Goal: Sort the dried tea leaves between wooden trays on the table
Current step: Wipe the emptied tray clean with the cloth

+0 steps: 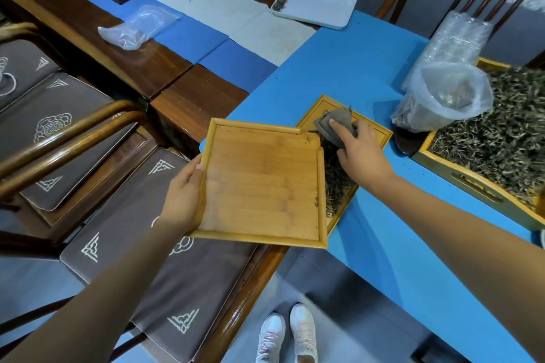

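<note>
While my left hand (pixel 184 194) grips the empty wooden tray (pixel 262 183), tilted over the second tray (pixel 380 134) and hiding most of its tea leaves (pixel 336 177), my right hand (pixel 358 150) holds a grey cloth (pixel 336 124). Beside them on the desk (pixel 339 68), a plastic bag (pixel 445 97) leans on the big leaf-filled tray (pixel 472 186).

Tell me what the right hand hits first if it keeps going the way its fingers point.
The right hand holds a grey cloth and points up-left across the lower wooden tray. Probably that tray's far rim first, then bare blue table; depth is unclear.
</note>
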Demonstrator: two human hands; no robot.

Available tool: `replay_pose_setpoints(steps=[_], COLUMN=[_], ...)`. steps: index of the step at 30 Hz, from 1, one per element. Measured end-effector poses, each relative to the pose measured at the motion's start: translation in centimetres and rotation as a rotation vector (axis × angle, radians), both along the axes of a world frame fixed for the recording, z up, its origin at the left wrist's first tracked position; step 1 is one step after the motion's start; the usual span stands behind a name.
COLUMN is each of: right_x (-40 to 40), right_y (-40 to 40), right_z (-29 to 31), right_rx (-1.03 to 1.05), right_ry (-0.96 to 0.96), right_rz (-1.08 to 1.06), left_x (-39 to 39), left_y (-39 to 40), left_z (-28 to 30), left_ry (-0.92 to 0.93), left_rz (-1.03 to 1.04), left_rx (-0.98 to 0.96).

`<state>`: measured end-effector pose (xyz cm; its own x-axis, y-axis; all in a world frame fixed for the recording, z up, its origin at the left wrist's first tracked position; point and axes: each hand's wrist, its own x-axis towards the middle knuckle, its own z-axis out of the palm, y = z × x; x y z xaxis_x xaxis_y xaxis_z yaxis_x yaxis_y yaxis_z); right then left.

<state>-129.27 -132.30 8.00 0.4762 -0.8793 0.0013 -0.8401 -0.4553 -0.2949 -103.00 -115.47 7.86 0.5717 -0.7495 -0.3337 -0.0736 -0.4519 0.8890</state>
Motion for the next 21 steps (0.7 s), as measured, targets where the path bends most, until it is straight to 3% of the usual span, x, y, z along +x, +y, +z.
replay_pose_setpoints(steps=[5, 9, 21], right_x=[-0.5, -0.5, -1.0], right_y=[0.3, 0.6, 0.1], right_z=[0.7, 0.6, -0.1], right_rx=[0.006, 0.018, -0.022], right_ry=[-0.06, 0.108, 0.21], right_rz=[0.168, 0.329, 0.078], left_x=[0.0, -0.2, 1.4], left_y=[-0.4, -0.6, 0.8], left_z=[-0.1, 0.3, -0.2], left_ry=[-0.035, -0.04, -0.055], left_rz=[-0.06, -0.065, -0.064], left_rx=[0.029, -0.003, 0.005])
